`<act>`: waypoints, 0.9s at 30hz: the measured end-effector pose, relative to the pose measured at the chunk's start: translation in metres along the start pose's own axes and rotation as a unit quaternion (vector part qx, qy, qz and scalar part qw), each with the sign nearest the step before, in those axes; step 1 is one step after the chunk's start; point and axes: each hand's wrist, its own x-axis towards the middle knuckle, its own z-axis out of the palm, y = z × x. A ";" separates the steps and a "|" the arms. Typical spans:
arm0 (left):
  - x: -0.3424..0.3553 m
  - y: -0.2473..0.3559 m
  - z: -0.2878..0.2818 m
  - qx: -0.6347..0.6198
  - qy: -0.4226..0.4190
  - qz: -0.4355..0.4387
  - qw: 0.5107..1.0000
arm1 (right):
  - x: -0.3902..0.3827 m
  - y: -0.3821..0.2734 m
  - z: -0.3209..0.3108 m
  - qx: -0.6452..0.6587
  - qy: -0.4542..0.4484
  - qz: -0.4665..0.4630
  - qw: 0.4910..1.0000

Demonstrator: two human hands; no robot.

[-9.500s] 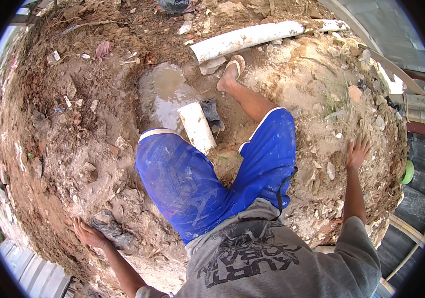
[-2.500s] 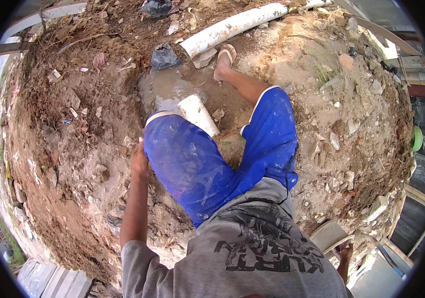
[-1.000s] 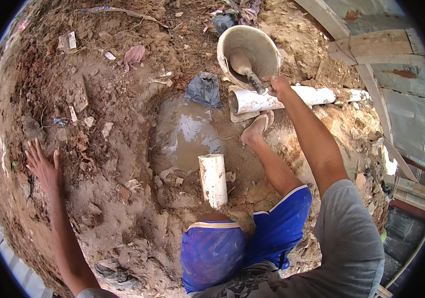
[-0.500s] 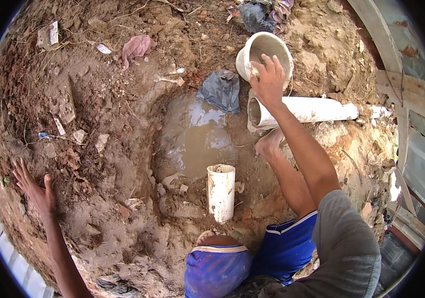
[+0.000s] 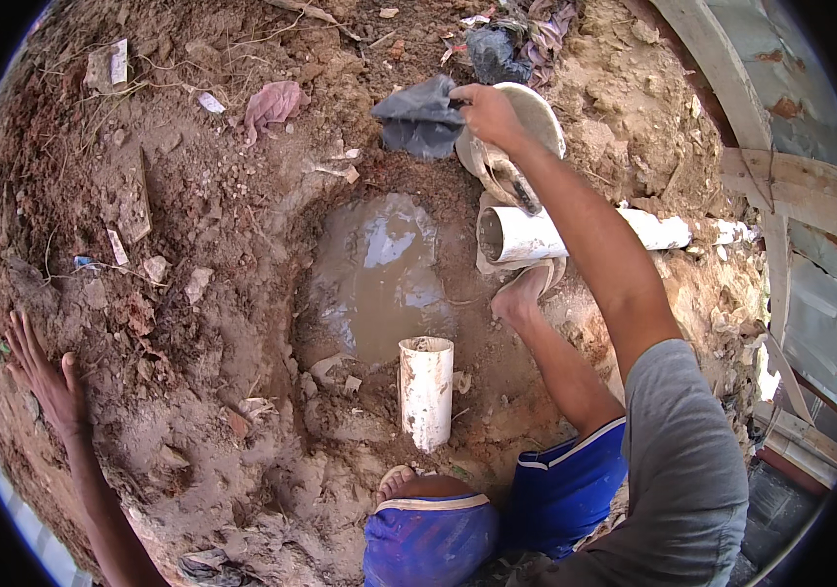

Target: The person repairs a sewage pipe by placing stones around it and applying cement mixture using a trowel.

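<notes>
Head view looks straight down into the pit I am squatting in, and the thing I am after is the pale round bucket point(image 5: 526, 122) lying tipped on the dirt at the far side, just beyond the horizontal white pipe point(image 5: 575, 235). My right hand point(image 5: 489, 112) is on its near rim with the fingers curled over the edge; whether they are truly clamped on the rim or only resting there I cannot tell, since the back of the hand covers them. A dark-handled tool point(image 5: 516, 186), perhaps a trowel, pokes out of the bucket's mouth toward me. To lift it cleanly I judge I should take the rim firmly and keep it level so the tool does not slide out into the muddy puddle point(image 5: 379, 279) below. A grey rag point(image 5: 420, 119) lies touching the bucket on its left. Nearer me a short upright white pipe point(image 5: 426, 389) stands out of the mud at the puddle's edge. My left hand point(image 5: 42, 377) is well apart from all this, fingers spread flat on the dirt bank, holding nothing, bracing me. What the bucket contains is hidden by my hand and its own wall, the horizontal pipe's far end is lost behind my arm and rubble, and the tool's blade is too dark to make out.
</notes>
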 end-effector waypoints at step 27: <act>-0.015 -0.010 0.017 0.009 0.061 0.057 0.996 | -0.180 -0.007 -0.055 0.107 0.041 0.283 0.952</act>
